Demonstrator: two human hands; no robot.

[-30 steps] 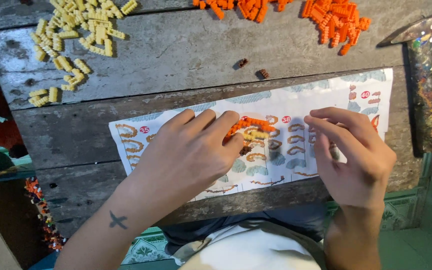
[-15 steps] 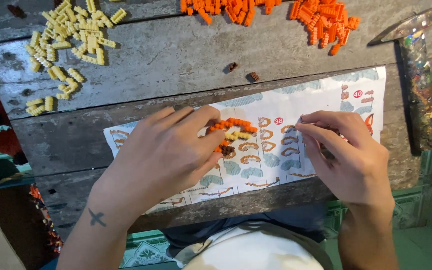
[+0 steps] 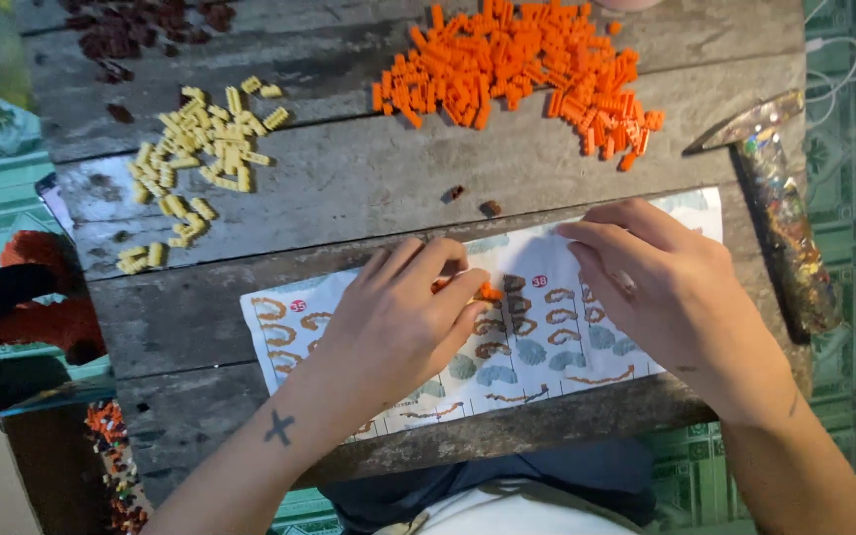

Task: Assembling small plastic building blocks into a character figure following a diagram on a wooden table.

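A printed instruction sheet (image 3: 537, 347) with brown and blue curved shapes lies on a weathered wooden table (image 3: 349, 188). My left hand (image 3: 398, 322) rests on the sheet with its fingers curled over a small assembly of orange bricks (image 3: 485, 292), of which only an edge shows. My right hand (image 3: 651, 287) lies flat on the sheet's upper right part, fingers pointing left, pressing the paper; nothing shows in it. The two hands are a short gap apart.
A heap of loose orange bricks (image 3: 517, 69) lies at the table's far side, yellow bricks (image 3: 200, 149) at the far left, dark brown bricks (image 3: 141, 25) in the far corner. Two stray brown bricks (image 3: 473, 201) sit mid-table. A glittery plastic bag (image 3: 780, 218) lies at right.
The view has shifted, so the table and hands sit lower and further right. My left hand has closed over the orange assembly, hiding most of it. My right hand has flattened onto the sheet.
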